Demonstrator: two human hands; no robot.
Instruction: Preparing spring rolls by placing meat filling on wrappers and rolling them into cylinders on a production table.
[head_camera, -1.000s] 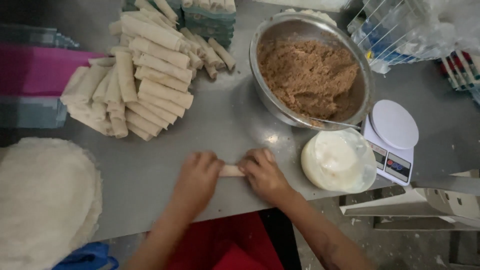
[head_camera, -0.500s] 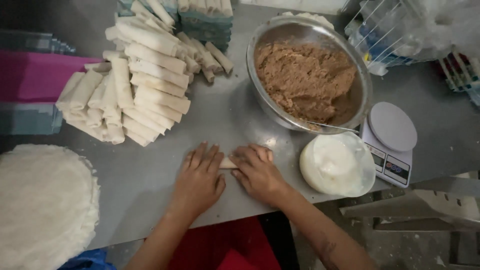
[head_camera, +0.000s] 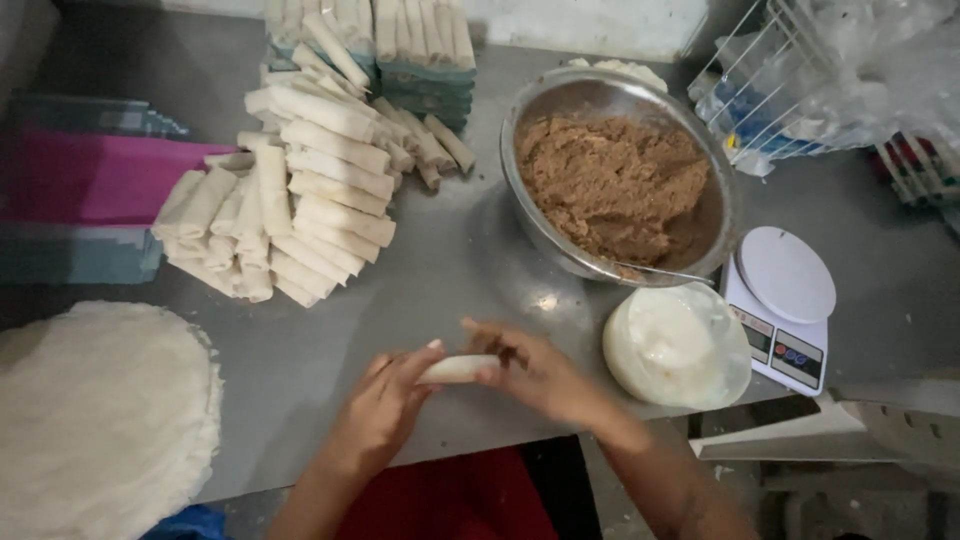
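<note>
**Roll held crosswise above the table edge**

Near the front edge of the grey table (head_camera: 470, 270), both hands hold one pale roll (head_camera: 458, 369). Only its middle shows: the left hand (head_camera: 385, 405) covers one end with curled fingers and the right hand (head_camera: 535, 375) covers the other, so neither tip can be made out. Whether the roll rests on the table or is lifted just off it cannot be told. Its long axis runs left to right across the view, nearly level, parallel to the table edge. The left fingers are together, pinched on the roll; the right fingers are spread a little, with thumb and forefinger closed on it.

Behind the hands lies a pile of rolls (head_camera: 300, 210), most of them lying aslant, some stacked on a box cut off by the top edge. To the right stands a metal bowl (head_camera: 520, 200) of brown filling (head_camera: 610, 185), a spoon handle resting on its near rim. Just beside it sits a white tub (head_camera: 675, 345), touching a small scale (head_camera: 785, 300). A stack of round white wrappers (head_camera: 100, 420) fills the lower left corner, cut off by the frame. Wire rack and plastic bags at upper right are blurred.
</note>
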